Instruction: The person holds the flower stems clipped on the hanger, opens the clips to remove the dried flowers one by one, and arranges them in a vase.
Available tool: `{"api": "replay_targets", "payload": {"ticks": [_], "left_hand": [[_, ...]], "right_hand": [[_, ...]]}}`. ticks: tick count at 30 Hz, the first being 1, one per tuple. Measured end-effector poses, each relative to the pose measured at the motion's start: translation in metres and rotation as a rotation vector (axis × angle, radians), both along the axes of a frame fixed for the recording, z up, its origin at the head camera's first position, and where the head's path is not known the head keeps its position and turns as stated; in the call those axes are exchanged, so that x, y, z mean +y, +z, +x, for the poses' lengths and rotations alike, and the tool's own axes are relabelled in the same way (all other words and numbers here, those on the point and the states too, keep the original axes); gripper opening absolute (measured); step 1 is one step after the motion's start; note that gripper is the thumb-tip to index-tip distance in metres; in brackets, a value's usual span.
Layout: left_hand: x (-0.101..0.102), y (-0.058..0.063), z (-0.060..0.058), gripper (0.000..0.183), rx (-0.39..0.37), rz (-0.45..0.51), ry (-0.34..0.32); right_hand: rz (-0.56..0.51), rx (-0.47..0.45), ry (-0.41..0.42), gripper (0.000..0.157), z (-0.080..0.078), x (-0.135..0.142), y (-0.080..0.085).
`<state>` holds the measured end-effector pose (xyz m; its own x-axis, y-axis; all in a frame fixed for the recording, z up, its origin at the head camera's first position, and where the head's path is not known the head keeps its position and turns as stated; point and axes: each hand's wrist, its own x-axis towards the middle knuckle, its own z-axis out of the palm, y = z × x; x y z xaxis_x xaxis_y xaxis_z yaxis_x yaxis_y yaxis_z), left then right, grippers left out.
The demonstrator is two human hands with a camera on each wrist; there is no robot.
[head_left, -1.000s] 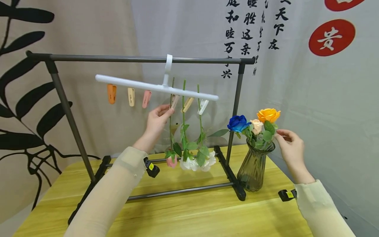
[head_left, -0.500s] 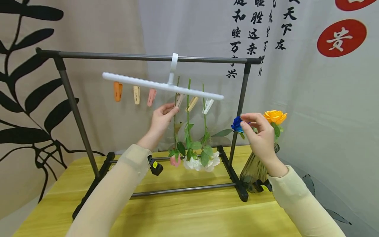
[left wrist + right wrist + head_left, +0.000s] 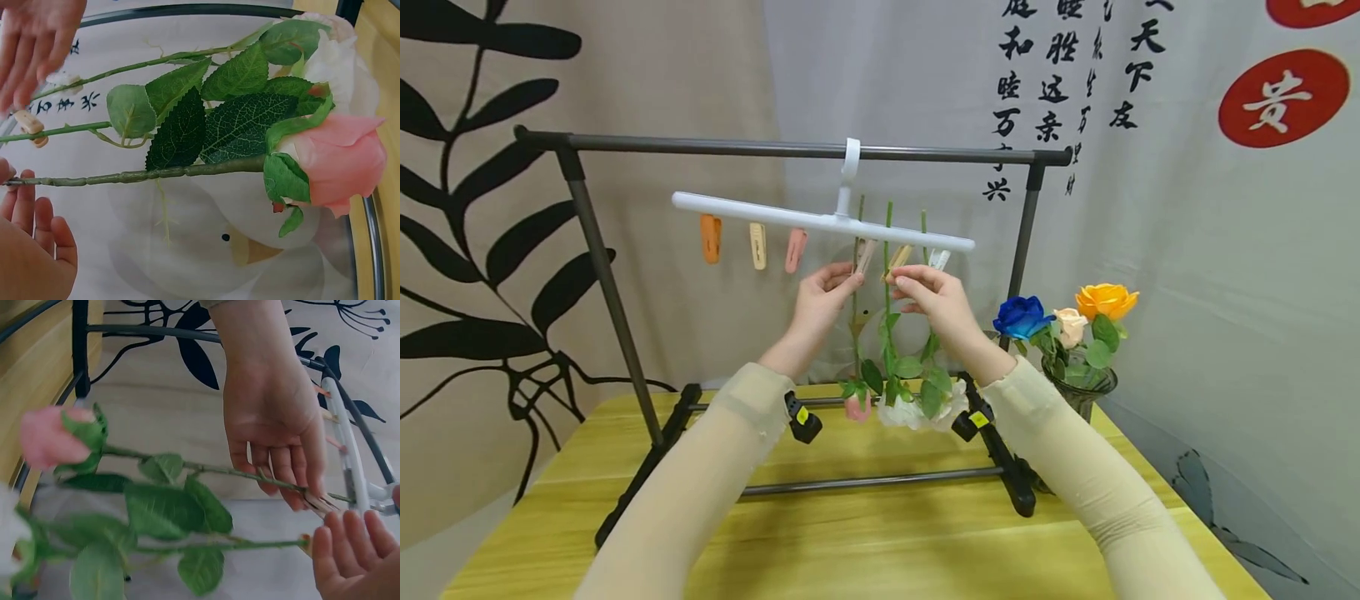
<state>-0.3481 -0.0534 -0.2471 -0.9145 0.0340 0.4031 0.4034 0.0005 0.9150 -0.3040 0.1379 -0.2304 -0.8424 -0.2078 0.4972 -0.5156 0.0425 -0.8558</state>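
Observation:
My left hand (image 3: 822, 307) pinches the lower end of a pale pink clothespin (image 3: 865, 255), right by the stem of an upside-down pink rose (image 3: 334, 164). Beside it, my right hand (image 3: 943, 310) reaches in with loosely bent fingers, its fingertips at the yellow clothespin (image 3: 898, 260) and the middle stem. In the left wrist view, the fingers of that hand extend close to the clip. White flowers (image 3: 901, 414) hang head down from the yellow and white clothespins (image 3: 938, 259). All the clips hang under a white hanger (image 3: 760, 213).
A dark metal rack (image 3: 700, 146) carries the hanger and stands on a wooden table (image 3: 865, 542). Orange, cream and pink clothespins (image 3: 795, 251) hang at the hanger's left. A glass vase (image 3: 1086, 393) with blue, peach and orange roses (image 3: 1106, 301) stands at the right, behind my right forearm.
My right hand has moved left from beside the vase, past the blue rose, to the hanging clips. My left hand has kept its pinch on the pale pink clothespin.

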Motion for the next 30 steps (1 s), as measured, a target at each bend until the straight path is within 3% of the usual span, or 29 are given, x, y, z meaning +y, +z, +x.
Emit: {"api": "replay_targets", "payload": {"ticks": [5, 17, 23, 30], "left_hand": [[0.001, -0.003, -0.003, 0.039, 0.017, 0.001, 0.015], [0.006, -0.005, -0.003, 0.034, 0.063, 0.033, 0.032], [0.009, -0.006, -0.002, 0.032, 0.076, 0.056, 0.020], [0.009, -0.006, -0.002, 0.033, 0.066, 0.070, 0.001]], "right_hand": [[-0.028, -0.107, 0.063, 0.043, -0.015, -0.017, 0.002], [-0.167, -0.301, 0.133, 0.053, -0.027, -0.050, 0.015], [-0.319, -0.330, 0.129, 0.048, -0.033, -0.064, 0.019], [-0.436, -0.351, 0.065, 0.043, -0.039, -0.072, 0.021]]}}
